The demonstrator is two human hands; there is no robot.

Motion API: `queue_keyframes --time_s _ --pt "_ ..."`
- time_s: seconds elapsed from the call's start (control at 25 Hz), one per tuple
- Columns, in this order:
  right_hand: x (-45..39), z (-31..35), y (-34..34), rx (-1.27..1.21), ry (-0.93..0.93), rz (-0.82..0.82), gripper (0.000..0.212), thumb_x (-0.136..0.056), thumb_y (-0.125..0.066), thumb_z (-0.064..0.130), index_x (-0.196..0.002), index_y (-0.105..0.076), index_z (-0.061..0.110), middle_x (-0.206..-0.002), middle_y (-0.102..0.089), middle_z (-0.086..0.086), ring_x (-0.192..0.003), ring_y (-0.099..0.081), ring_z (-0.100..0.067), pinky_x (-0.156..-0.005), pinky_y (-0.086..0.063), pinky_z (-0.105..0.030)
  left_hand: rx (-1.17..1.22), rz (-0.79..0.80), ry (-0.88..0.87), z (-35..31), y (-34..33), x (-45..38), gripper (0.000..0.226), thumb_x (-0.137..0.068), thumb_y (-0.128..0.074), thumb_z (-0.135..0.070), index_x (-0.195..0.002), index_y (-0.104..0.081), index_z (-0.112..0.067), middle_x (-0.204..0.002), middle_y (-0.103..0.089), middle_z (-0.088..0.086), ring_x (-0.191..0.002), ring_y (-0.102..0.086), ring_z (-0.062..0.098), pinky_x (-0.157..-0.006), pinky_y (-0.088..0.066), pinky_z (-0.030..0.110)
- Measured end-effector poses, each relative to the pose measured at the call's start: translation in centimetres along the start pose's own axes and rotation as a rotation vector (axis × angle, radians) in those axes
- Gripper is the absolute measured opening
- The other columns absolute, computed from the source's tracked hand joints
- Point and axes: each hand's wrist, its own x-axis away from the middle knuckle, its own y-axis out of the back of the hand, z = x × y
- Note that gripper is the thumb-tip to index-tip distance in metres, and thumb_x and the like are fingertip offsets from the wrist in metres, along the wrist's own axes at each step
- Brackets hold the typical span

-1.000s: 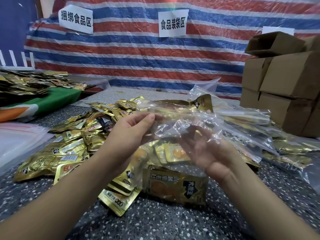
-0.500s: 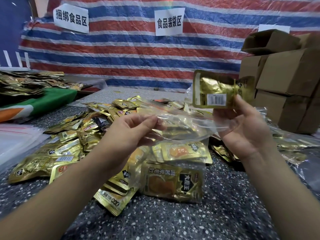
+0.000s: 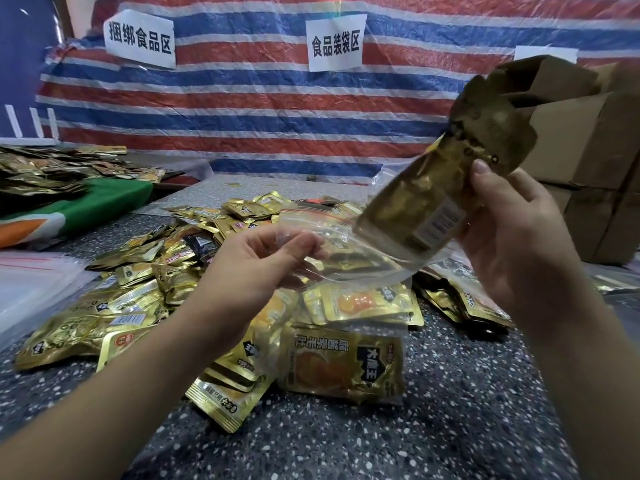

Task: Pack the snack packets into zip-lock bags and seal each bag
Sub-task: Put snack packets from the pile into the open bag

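Above the packet pile (image 3: 145, 292), my left hand (image 3: 256, 271) pinched the zip-lock bag (image 3: 346, 244) mouth; right hand (image 3: 512, 244) gripped a gold packet (image 3: 436, 202) at that mouth.

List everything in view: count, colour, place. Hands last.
zip-lock bag: one, clear, held open at centre
raised snack packets: a few, gold, angled at the bag mouth
snack packet pile: many, gold, on the table
table: one, dark speckled
empty bags: a stack, clear, far left
cardboard boxes: several, brown, right
tarp: one, red, white, blue striped, behind
paper signs: three, white, on tarp
left hand: pinches the bag rim
right hand: grips the raised packets
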Motion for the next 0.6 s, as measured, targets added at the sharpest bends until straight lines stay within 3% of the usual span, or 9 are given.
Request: queue_keyframes --time_s 0.2,0.36,0.6 --pt "0.6 -0.2 -0.9 0.213 0.053 0.125 0.021 -0.089 -0.064 0.034 -0.104 -0.072 0.023 -0.106 -0.075 -0.001 -0.105 -0.070 -0.020 -0.088 -0.057 -0.035 -0.044 -0.012 -0.008 0.0 -0.1 0.1 0.022 -0.080 -0.061 -0.035 -0.080 -0.076 -0.019 -0.087 -0.076 0.004 -0.068 -0.070 0.014 -0.060 -0.055 0.021" --pt "1.1 -0.5 -1.7 0.391 0.074 0.212 0.024 -0.089 -0.057 0.025 -0.112 -0.062 0.019 -0.102 -0.076 0.007 -0.098 -0.071 -0.010 -0.079 -0.056 -0.020 -0.080 0.003 -0.010 -0.1 -0.2 0.1 0.026 -0.082 -0.058 -0.040 -0.080 -0.078 -0.023 -0.089 -0.076 0.002 -0.069 -0.071 0.015 -0.062 -0.055 0.024" --pt "1.7 -0.5 -2.3 0.436 0.043 0.299 0.025 -0.090 -0.053 0.022 -0.113 -0.062 0.018 -0.105 -0.075 0.006 -0.098 -0.071 -0.010 -0.078 -0.055 -0.018 -0.112 0.000 -0.032 0.2 -0.5 0.1 0.036 -0.086 -0.049 -0.043 -0.087 -0.072 -0.015 -0.088 -0.076 0.000 -0.066 -0.070 0.017 -0.058 -0.055 0.023"
